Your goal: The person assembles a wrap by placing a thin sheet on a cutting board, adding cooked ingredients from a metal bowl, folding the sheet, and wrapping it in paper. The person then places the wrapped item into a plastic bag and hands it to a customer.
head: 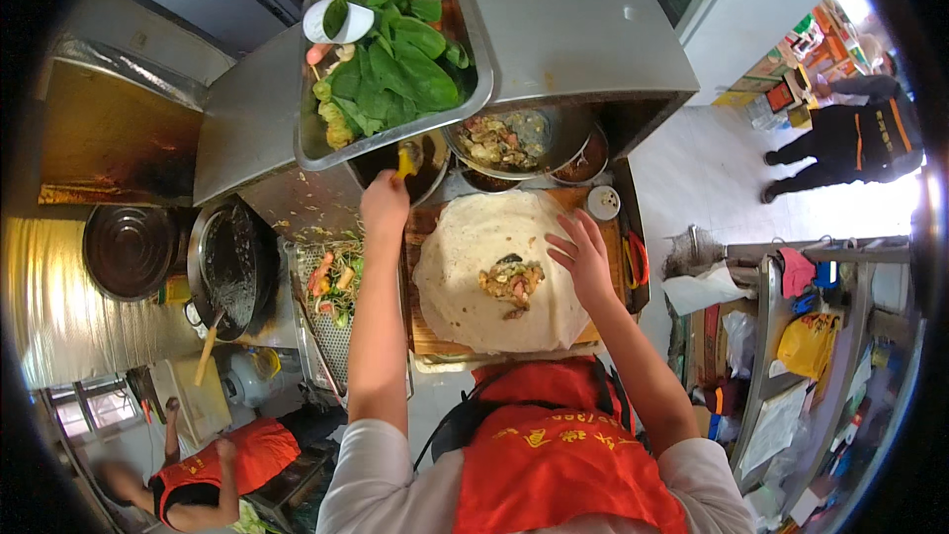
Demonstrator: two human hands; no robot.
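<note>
A large, pale round flatbread (pixel 460 267) lies on a wooden board (pixel 437 341) in front of me. A small heap of chopped, cooked filling (pixel 511 282) sits near its middle, with a dark piece at the top. My left hand (pixel 385 200) grips a yellow-handled utensil (pixel 406 162) over a pot of dark sauce (pixel 434 170), beyond the bread's far left side. The utensil's far end is partly hidden. My right hand (pixel 582 256) hovers at or just over the bread's right edge, fingers apart, holding nothing; whether it touches the bread I cannot tell.
A metal tray of leafy greens and skewers (pixel 408 67) overhangs the pots. Behind the bread stands a bowl of chopped filling (pixel 504 141), with a shaker (pixel 603 202) and red-handled scissors (pixel 636 259) at right. Leftward are a perforated tray (pixel 326 341) and a wok (pixel 233 267). Two people are nearby.
</note>
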